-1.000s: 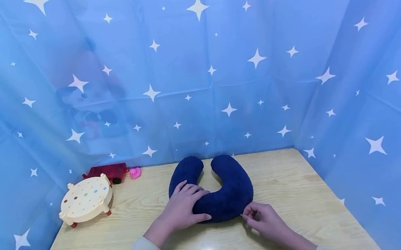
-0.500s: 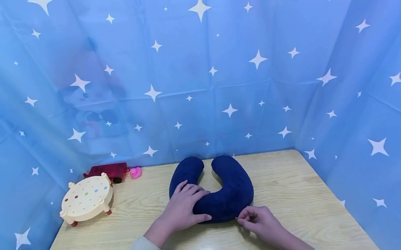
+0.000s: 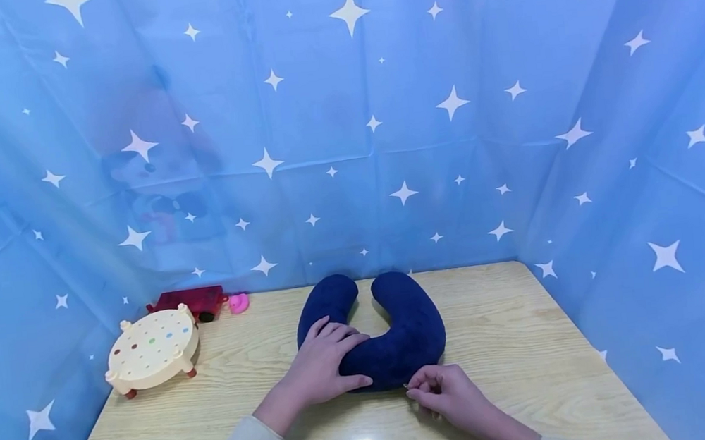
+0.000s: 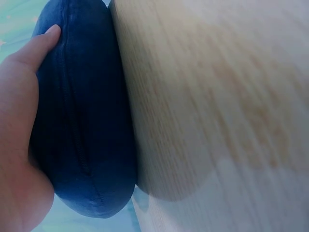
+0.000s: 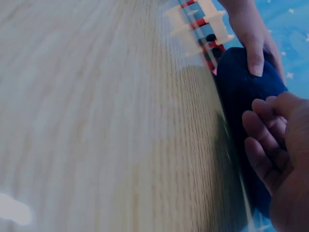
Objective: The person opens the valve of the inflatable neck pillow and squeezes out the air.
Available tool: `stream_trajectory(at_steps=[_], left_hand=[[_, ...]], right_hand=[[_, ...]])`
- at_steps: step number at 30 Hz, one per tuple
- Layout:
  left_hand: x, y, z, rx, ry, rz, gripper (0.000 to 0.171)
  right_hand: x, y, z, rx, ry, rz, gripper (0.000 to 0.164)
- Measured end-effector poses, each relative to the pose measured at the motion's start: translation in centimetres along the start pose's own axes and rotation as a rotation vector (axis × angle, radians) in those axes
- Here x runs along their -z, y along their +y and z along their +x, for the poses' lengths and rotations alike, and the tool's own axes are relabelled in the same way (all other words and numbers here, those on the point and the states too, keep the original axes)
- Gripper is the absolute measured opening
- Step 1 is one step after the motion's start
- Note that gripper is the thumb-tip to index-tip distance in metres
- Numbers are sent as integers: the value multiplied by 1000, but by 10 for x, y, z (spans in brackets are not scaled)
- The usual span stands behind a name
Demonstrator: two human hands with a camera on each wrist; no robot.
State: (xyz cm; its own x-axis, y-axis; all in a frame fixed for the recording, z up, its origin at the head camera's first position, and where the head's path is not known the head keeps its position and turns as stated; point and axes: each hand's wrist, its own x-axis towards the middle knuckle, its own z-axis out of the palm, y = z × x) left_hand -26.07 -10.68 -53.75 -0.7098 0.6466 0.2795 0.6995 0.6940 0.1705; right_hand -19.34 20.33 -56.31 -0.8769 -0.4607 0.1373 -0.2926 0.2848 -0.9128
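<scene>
A dark blue U-shaped neck pillow (image 3: 419,330) lies on the wooden table, its two ends toward the back curtain. My left hand (image 3: 319,368) holds its left side, fingers over the top and thumb down on the near wall. In the left wrist view a zipper (image 4: 77,130) runs along that wall, past the thumb. At the pillow's near edge, right of the middle, my right hand (image 3: 449,396) pinches the small zipper pull (image 3: 406,385) between thumb and index finger. Its other fingers are curled, as the right wrist view shows. The fingertips mostly cover the pull.
On the table's left stands a cream round toy stool (image 3: 151,349) with coloured dots, tipped on its side. Behind it are a red toy cart (image 3: 188,303) and a pink toy duck (image 3: 238,303). A blue curtain (image 3: 330,123) with white stars borders the table.
My right hand has slid left along the pillow's near edge, pinching the zipper pull. The left hand and the pillow have stayed in place.
</scene>
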Motion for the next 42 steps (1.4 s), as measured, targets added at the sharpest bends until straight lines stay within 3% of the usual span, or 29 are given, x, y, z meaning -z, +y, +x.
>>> stream_trajectory(at_steps=[10,20,26,32,37,42], left_hand=[[-2,-1,0,17,-16,6,78],[0,-1,2,8,12,-1,74],[-1,0,1,6,6,6,74],[-2,2,-1,8,7,34,77],[5,-4,2,-46,-22,19,82],[23,-28,3,-125,-94,24,89]], right_hand=[[-8,-3,3,-9,-1,7,4],[-16,-4,9,0,-2,-1,4],[-22,-7,11,-7,-2,6,11],[-29,-12,13,-4,13,-43,6],[-32,-14,13,10,46,-52,7],[-33,-14,13,26,50,-33,8]])
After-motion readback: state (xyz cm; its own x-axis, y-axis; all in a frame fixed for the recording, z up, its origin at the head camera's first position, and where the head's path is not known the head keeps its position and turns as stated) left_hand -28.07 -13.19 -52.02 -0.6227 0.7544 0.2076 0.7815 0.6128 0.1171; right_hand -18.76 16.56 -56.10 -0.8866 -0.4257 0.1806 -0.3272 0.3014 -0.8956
